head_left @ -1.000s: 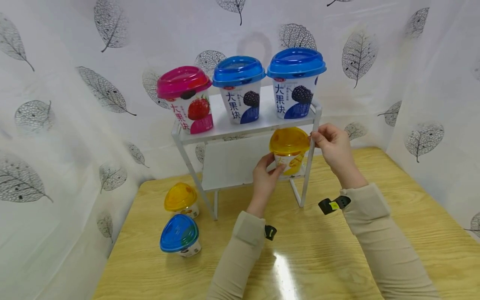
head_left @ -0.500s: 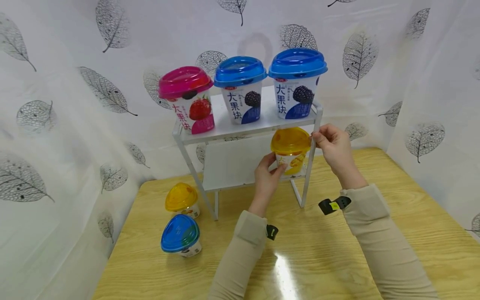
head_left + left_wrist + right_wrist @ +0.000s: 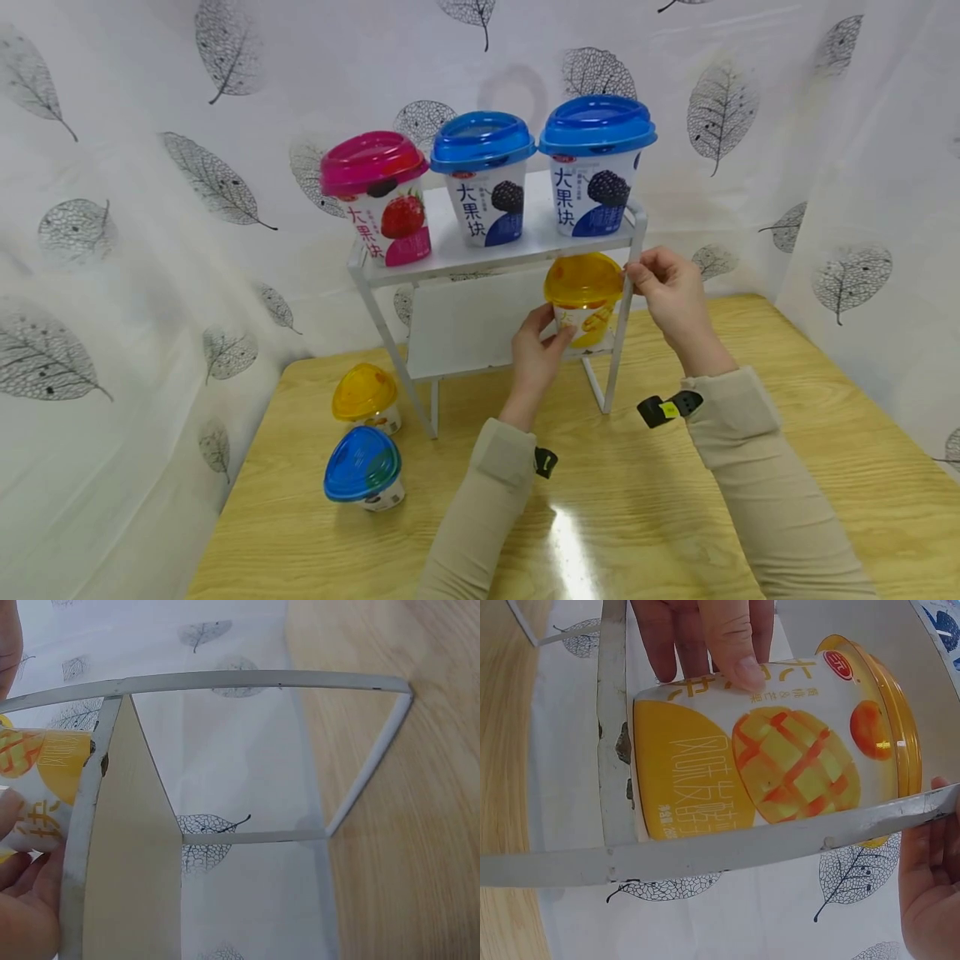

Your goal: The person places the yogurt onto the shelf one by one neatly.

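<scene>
A yogurt cup with a yellow lid and mango picture [image 3: 596, 321] stands on the lower right of a white two-tier shelf rack [image 3: 450, 329]. My left hand [image 3: 534, 358] grips this cup from its left side, thumb in front. In the right wrist view the mango yogurt cup [image 3: 780, 757] lies behind the rack's post, its label facing the camera. My right hand [image 3: 671, 296] is at the rack's front right post [image 3: 621, 333], thumb in front and fingertips behind, close to the yellow lid. Whether those fingertips touch the lid is hard to see.
On the top shelf stand a pink-lidded strawberry yogurt cup [image 3: 390, 221] and two blue-lidded blackberry ones [image 3: 491, 200]. Left of the rack, a yellow-lidded cup [image 3: 365, 396] and a blue-lidded cup [image 3: 363, 467] sit on the wooden table [image 3: 300, 550]. A leaf-patterned curtain [image 3: 135, 333] hangs behind.
</scene>
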The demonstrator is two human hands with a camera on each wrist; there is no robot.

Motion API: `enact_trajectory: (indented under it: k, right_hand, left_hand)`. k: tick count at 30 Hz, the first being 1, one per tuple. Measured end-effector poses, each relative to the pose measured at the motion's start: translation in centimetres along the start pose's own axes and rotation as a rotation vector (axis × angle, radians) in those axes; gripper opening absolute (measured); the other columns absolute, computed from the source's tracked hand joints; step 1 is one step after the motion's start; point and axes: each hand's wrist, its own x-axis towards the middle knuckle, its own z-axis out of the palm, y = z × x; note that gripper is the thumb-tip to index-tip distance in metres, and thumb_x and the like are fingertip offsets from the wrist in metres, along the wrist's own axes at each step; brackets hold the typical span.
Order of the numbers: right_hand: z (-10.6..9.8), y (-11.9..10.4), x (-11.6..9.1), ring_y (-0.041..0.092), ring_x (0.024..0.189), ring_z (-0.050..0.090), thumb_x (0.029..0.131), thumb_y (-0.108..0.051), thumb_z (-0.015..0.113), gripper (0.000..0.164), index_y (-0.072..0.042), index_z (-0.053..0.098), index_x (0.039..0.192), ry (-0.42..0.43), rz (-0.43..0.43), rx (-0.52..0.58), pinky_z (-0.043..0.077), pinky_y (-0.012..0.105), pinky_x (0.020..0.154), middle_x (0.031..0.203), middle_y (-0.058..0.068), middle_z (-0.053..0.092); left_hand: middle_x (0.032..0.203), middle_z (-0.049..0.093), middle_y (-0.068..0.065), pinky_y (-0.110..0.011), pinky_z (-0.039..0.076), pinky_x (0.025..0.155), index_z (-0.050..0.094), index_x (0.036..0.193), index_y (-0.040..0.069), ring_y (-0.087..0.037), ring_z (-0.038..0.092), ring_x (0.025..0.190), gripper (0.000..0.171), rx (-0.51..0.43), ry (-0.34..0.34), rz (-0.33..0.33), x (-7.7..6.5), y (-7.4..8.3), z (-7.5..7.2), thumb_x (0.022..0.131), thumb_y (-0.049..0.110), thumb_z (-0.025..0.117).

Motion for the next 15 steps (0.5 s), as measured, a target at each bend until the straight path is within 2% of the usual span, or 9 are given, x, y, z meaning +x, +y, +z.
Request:
enact_trajectory:
  k: [5, 8, 15]
  right_hand:
    - [0.04, -0.03, 0.00, 0.007, 0.065, 0.055, 0.087, -0.005, 0.053, 0.016, -0.011, 0.058, 0.073, 0.008, 0.002, -0.007, 0.046, 0.015, 0.063, 0.070, -0.003, 0.058]
    - [0.08, -0.04, -0.02, 0.007, 0.065, 0.055, 0.087, -0.006, 0.054, 0.016, -0.011, 0.057, 0.073, 0.009, -0.005, -0.009, 0.046, 0.015, 0.063, 0.069, -0.004, 0.058]
    - [0.16, 0.01, -0.13, 0.007, 0.065, 0.055, 0.087, -0.009, 0.054, 0.014, -0.010, 0.057, 0.073, 0.015, -0.019, -0.024, 0.046, 0.015, 0.063, 0.069, -0.005, 0.058]
  left_hand:
    - [0.118, 0.052, -0.015, -0.024, 0.046, 0.077, 0.049, 0.119, -0.002, -0.020, 0.048, 0.111, 0.039, 0.023, -0.029, 0.045, 0.03, -0.04, -0.08, 0.084, 0.009, 0.061]
    - [0.120, 0.051, -0.016, -0.024, 0.046, 0.078, 0.047, 0.122, -0.003, -0.021, 0.046, 0.113, 0.040, 0.032, -0.044, 0.048, 0.03, 0.03, -0.12, 0.085, 0.009, 0.059]
    - [0.125, 0.045, -0.017, -0.026, 0.045, 0.080, 0.043, 0.125, -0.003, -0.024, 0.045, 0.113, 0.045, 0.079, -0.029, -0.033, -0.34, 0.15, -0.20, 0.087, 0.015, 0.059]
